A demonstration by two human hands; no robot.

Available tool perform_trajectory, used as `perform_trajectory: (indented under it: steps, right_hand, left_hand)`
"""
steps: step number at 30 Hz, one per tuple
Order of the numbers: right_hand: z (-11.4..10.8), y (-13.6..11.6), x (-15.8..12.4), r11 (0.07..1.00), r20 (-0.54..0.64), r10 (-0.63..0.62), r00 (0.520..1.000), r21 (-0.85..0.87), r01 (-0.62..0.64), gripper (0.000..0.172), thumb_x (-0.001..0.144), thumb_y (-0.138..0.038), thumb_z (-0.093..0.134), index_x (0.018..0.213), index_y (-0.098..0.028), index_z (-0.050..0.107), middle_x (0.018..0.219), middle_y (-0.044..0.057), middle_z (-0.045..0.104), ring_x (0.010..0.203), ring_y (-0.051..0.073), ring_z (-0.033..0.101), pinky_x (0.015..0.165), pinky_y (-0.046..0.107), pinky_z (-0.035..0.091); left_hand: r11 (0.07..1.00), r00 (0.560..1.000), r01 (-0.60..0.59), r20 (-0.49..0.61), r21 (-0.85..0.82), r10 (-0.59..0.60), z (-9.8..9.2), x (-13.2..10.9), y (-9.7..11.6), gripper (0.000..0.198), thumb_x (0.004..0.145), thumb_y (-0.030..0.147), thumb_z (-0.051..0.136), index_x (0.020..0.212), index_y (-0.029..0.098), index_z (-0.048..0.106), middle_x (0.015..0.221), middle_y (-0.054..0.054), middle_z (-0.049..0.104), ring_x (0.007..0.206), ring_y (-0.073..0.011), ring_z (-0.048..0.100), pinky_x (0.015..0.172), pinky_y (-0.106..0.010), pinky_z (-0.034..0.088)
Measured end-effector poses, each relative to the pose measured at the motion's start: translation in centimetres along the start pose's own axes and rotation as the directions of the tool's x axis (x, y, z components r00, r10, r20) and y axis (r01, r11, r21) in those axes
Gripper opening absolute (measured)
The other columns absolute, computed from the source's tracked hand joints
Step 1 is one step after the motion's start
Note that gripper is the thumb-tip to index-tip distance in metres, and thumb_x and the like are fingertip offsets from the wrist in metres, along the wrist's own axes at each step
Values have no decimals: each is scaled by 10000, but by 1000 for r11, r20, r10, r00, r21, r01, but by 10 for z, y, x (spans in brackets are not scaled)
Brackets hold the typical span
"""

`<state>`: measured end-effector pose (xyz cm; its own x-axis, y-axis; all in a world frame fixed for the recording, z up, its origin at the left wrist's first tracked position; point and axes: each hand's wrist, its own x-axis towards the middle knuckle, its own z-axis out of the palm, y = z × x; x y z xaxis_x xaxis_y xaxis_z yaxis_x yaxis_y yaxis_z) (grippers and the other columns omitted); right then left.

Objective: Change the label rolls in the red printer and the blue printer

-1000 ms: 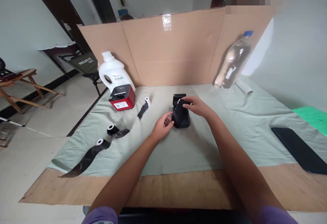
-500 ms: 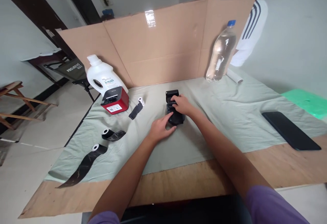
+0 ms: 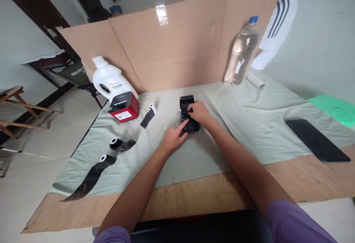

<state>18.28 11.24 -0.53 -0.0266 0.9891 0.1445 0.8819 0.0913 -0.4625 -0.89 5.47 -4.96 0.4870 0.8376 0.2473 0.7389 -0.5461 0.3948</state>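
A small black portable printer (image 3: 192,125) lies on the cloth in the middle, its lid (image 3: 186,102) flipped up toward the back. My left hand (image 3: 174,135) is at its lower left side, index finger stretched onto the body and the other fingers bent against the near corner. From the right, my right hand (image 3: 200,112) curls over the printer, fingertips at the inside between lid and body. Those fingertips partly cover the compartment, so I cannot tell what is in it.
Left on the cloth are a red-and-black printer (image 3: 124,107), a white detergent bottle (image 3: 112,78), a small roll (image 3: 152,107) and black rolls (image 3: 114,141) with loose tails. A water bottle (image 3: 242,56), cardboard tube (image 3: 255,80) and phone (image 3: 316,139) are right. Cardboard (image 3: 172,50) stands behind; a person's sleeve (image 3: 279,21) shows.
My left thumb has drawn in from its spread position, and the index finger lies straighter on the printer. The right fingers have shifted slightly. The view has moved a little.
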Motion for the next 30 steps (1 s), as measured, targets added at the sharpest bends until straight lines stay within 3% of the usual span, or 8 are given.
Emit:
perform_trajectory:
  steps: [7, 19, 23, 26, 28, 30]
  right_hand:
    - [-6, -11, -6, 994, 0, 109, 994, 18, -109, 157, 866, -180, 662, 982, -225, 757, 1195, 153, 569, 1132, 324, 537, 895, 416, 496]
    - [-12, -9, -5, 994, 57, 106, 993, 10, -107, 233, 846, -231, 694, 1060, -239, 787, 1271, 165, 592, 1149, 340, 575, 928, 438, 489]
    - [-12, 3, 3, 995, 103, 18, 994, 94, -28, 219, 857, -279, 661, 1011, -207, 799, 1063, 123, 703, 1098, 289, 616, 954, 383, 480]
    - [-14, 8, 10, 979, -42, 46, 998, 202, -37, 252, 887, -309, 597, 1015, -170, 764, 1021, 116, 725, 1042, 261, 640, 929, 358, 492]
    - [-13, 10, 14, 958, -171, 101, 980, 282, -50, 376, 894, -333, 587, 1206, -144, 679, 1200, 148, 695, 1050, 253, 638, 937, 365, 493]
    - [-12, 11, 16, 925, -196, 114, 974, 378, -32, 533, 892, -338, 598, 1385, -143, 542, 1352, 162, 632, 1007, 225, 643, 937, 363, 496]
  left_hand:
    - [1000, 1000, 13, -2, -6, -13, 0, 0, 2, 569, 924, 310, 608, 1486, 271, 528, 707, -7, 679, 645, -184, 624, 659, -254, 440]
    - [1000, 1000, 29, -6, 10, -29, -1, 0, 4, 551, 927, 294, 606, 1474, 288, 547, 684, -8, 681, 636, -187, 631, 666, -264, 459]
    - [999, 999, 28, -33, 21, -27, 0, 0, 2, 507, 946, 294, 585, 1454, 289, 574, 734, -32, 719, 651, -190, 644, 695, -278, 478]
    - [1000, 997, 2, -74, 26, 0, 2, 0, 1, 448, 970, 290, 550, 1413, 296, 616, 854, -56, 770, 681, -181, 663, 724, -279, 491]
    - [999, 995, -33, -97, 16, 34, 3, -1, 0, 420, 988, 286, 517, 1391, 306, 634, 973, -63, 788, 715, -174, 679, 741, -276, 498]
    - [998, 990, -71, -118, 3, 70, 2, -2, -1, 407, 998, 279, 494, 1375, 311, 647, 1032, -60, 788, 754, -171, 693, 760, -275, 503]
